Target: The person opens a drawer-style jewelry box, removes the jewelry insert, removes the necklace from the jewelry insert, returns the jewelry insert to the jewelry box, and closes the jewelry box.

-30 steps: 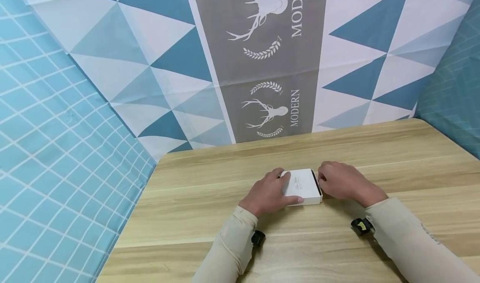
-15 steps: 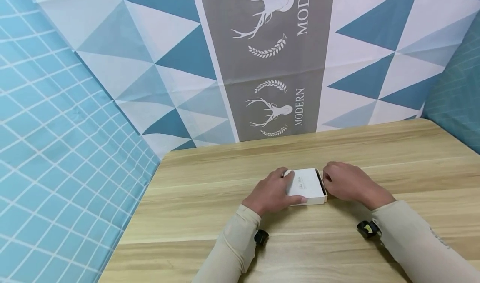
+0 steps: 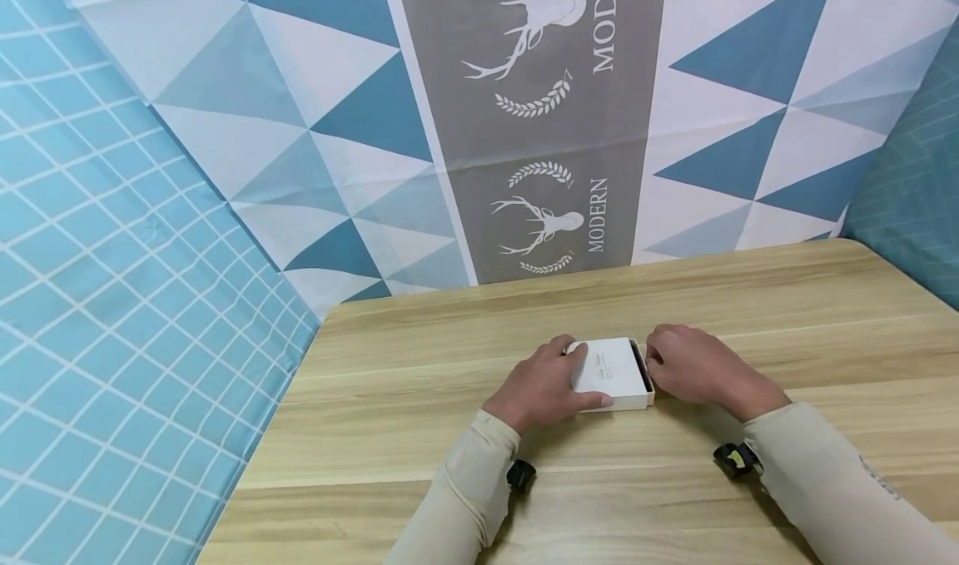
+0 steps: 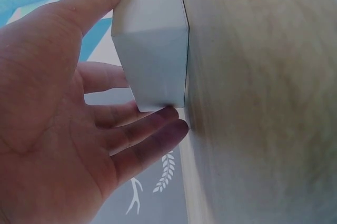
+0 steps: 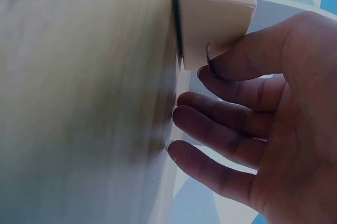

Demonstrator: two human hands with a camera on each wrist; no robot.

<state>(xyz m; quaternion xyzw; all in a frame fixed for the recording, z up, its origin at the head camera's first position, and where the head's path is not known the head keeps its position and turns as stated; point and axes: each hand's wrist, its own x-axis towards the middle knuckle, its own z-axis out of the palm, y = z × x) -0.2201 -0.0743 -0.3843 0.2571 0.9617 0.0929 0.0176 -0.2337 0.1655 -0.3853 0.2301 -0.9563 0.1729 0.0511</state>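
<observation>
A small white slide-out box (image 3: 608, 374) with fine lettering on its top lies on the wooden table. My left hand (image 3: 538, 382) grips its left end, thumb along the near side and fingers at the far side. At the opposite end, a pale inner drawer (image 5: 216, 21) sticks out slightly from the white sleeve (image 4: 152, 8), with a dark gap along its top. My right hand (image 3: 689, 365) pinches a thin ribbon pull tab (image 5: 209, 58) on the drawer's end between thumb and index finger. Its other fingers are bent loosely below, near the tabletop.
The wooden table (image 3: 419, 432) reaches back to a wall covering (image 3: 554, 149) with triangles and deer heads. A blue checked sheet (image 3: 135, 315) hangs along the left side, and a teal one (image 3: 914, 174) at the right. Dark wrist devices (image 3: 734, 460) sit by both sleeves.
The head view has shifted slightly, so hands and box appear a little further right. Both hands keep their hold, and the drawer's end shows slightly more beyond the sleeve.
</observation>
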